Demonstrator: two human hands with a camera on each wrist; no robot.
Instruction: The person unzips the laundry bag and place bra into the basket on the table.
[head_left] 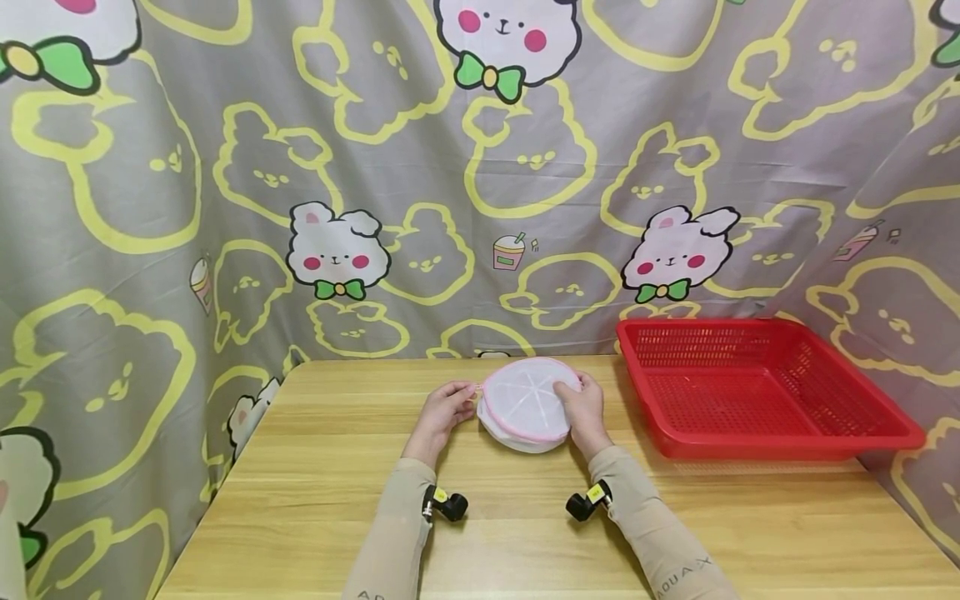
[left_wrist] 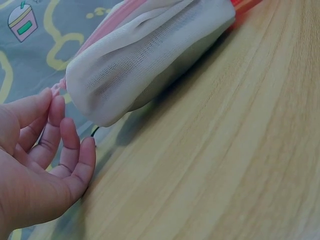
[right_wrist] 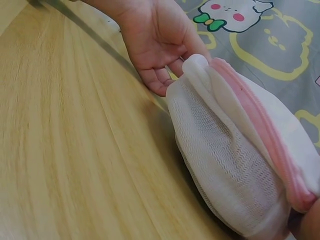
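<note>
A round white mesh laundry bag (head_left: 525,400) with pink zipper trim is held at a tilt close over the wooden table. At its left edge my left hand (head_left: 444,412) pinches a small pink pull (left_wrist: 57,89) between thumb and index finger, the other fingers loosely bent beside it. My right hand (head_left: 585,407) grips the opposite edge, thumb lying on the upper face and the fingers hidden behind. Soft folds show in the bag's mesh side (right_wrist: 225,155) in the right wrist view, where only a corner of the right hand (right_wrist: 309,222) appears.
A red perforated plastic basket (head_left: 757,450) stands on the table to the right of the bag. The wooden tabletop (head_left: 510,550) extends below both forearms. A grey curtain (head_left: 420,175) with cartoon rabbits hangs behind and along the sides.
</note>
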